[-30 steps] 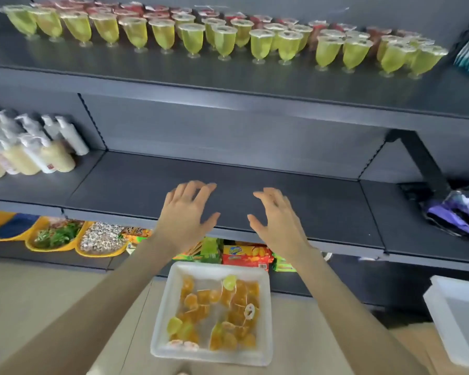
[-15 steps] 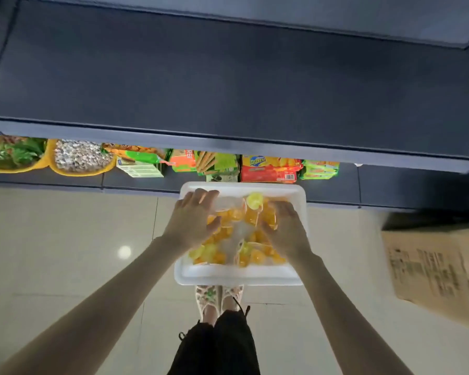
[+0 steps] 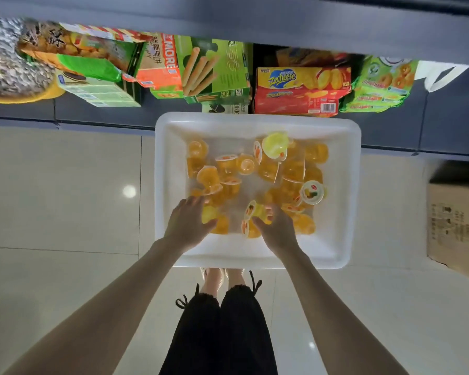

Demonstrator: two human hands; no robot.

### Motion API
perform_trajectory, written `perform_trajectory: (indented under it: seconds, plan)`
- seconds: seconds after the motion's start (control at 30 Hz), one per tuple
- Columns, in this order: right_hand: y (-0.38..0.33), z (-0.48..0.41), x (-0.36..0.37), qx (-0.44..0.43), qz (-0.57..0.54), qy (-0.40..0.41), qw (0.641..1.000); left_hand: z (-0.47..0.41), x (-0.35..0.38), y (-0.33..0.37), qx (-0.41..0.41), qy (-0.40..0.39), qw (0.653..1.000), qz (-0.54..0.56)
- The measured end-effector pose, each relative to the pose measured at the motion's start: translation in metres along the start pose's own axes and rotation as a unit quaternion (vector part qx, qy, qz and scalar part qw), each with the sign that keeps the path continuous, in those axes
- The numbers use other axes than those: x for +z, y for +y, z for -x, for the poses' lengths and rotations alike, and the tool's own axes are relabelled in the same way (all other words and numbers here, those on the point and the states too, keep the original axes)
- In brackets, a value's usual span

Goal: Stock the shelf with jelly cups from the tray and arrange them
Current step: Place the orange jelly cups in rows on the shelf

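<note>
A white tray (image 3: 345,212) sits on the floor in front of me, holding several loose orange jelly cups (image 3: 229,169) and a yellow one (image 3: 274,144) near its far side. My left hand (image 3: 188,227) reaches into the tray's near left part, thumb and fingers curled round a yellow jelly cup (image 3: 209,214). My right hand (image 3: 276,231) is beside it and pinches another yellow cup with a printed lid (image 3: 256,211). The grey shelf edge (image 3: 255,20) crosses the top of the view.
Snack boxes fill the bottom shelf behind the tray, among them a red cheese-biscuit box (image 3: 298,90) and a green wafer-stick box (image 3: 214,69). A cardboard box (image 3: 458,220) stands on the floor to the right. My feet (image 3: 222,277) are just under the tray's near rim.
The view has tilted down and closer to the tray. Both hands moved from the tray's middle to its near side and curled onto cups.
</note>
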State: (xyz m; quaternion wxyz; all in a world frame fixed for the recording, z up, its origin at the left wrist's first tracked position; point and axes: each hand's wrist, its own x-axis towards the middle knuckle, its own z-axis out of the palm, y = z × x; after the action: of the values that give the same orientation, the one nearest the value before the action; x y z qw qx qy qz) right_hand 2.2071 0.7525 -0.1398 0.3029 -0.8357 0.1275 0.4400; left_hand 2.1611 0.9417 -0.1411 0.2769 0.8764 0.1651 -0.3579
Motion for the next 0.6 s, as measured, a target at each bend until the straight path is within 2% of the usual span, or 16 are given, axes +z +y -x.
perform_trajectory:
  seconds: [0.17, 0.43, 0.6]
  plan:
    - [0.014, -0.025, 0.023, 0.001, -0.038, 0.006, 0.999, -0.021, 0.023, -0.016, 0.022, 0.012, 0.999, -0.042]
    - [0.024, -0.052, 0.048, -0.01, -0.025, 0.03, 0.999, -0.035, 0.035, -0.021, 0.028, 0.078, 0.99, -0.116]
    - [0.022, -0.061, 0.051, -0.03, 0.003, 0.031, 0.999, -0.038, 0.043, -0.02, 0.037, 0.131, 0.985, -0.109]
